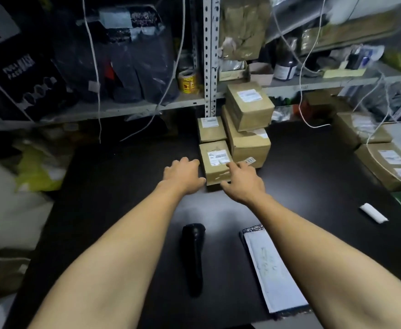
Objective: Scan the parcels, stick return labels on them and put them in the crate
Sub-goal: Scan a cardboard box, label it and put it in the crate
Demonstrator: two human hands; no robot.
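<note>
Hands flank the nearest parcel (217, 162) at the front of a stack on the black table (123, 176), left hand (182, 175) and right hand (241, 181) spread wide, holding nothing (apparently to lift it towards the scanner (193, 255) behind them).

left hand (182, 173) fingers straight, touching small parcel (217, 162)'s left side | right hand (242, 180) fingers on its right edge | scanner (194, 257) well behind fingertips
</note>
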